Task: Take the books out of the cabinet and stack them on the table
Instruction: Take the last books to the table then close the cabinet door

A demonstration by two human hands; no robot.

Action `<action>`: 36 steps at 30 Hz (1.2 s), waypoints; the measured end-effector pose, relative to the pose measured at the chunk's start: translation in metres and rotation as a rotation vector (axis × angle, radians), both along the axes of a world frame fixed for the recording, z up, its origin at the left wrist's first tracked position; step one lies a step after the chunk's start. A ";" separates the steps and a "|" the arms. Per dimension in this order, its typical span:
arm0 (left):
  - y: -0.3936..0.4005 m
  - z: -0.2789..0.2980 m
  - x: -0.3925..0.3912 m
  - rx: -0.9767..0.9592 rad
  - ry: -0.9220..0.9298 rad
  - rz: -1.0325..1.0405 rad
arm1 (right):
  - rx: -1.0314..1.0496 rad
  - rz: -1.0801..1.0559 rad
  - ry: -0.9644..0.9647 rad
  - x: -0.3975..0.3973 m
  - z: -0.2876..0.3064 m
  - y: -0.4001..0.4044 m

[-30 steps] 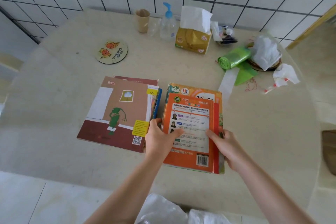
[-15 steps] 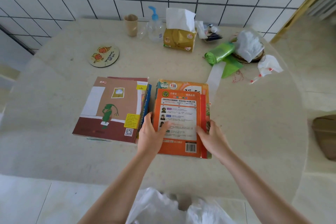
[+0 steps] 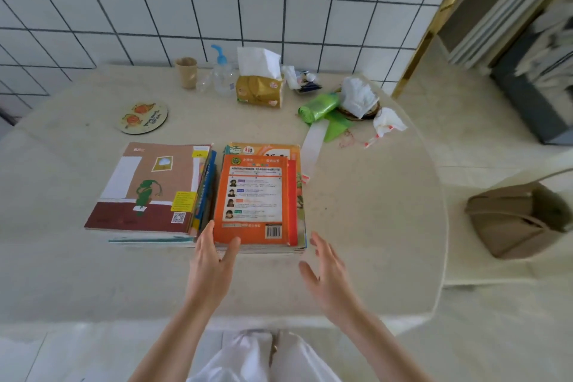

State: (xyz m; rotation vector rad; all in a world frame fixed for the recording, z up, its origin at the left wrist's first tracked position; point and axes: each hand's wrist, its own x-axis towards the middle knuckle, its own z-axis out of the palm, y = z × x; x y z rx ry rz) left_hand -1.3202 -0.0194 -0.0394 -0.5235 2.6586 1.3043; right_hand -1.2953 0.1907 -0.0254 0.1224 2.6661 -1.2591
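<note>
The beige table [image 3: 356,226] stands against a white tiled wall [image 3: 186,9] and carries everything else. The landmark here is the orange book [image 3: 252,198], which lies on top of a stack near the front edge of the table. Just left of the orange book lies a second stack, topped by a large brown picture book [image 3: 148,186]; the two stacks are side by side, almost touching. Behind the orange book, near the wall, stand a yellow tissue pack [image 3: 260,90], a clear pump bottle [image 3: 221,77] and a paper cup [image 3: 186,72]. Behind it to the right lies a green bag roll [image 3: 317,105].

The left hand [image 3: 210,263] touches the front left corner of the orange book with straight fingers. The right hand [image 3: 325,273] is spread, fingers apart, just right of the stack's front corner, holding nothing.
</note>
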 end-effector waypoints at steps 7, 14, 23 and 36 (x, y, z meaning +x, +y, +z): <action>-0.015 -0.003 0.035 0.008 0.058 -0.037 | 0.049 -0.141 -0.012 0.063 -0.002 -0.007; -0.041 -0.010 0.090 -0.025 0.057 -0.383 | 0.038 -0.385 0.043 0.132 -0.017 -0.050; -0.027 -0.001 0.163 -0.025 0.043 -1.036 | 0.035 -0.813 -0.069 0.278 -0.020 -0.104; 0.082 0.006 0.339 0.014 0.100 -1.964 | 0.024 -1.490 -0.169 0.536 -0.017 -0.148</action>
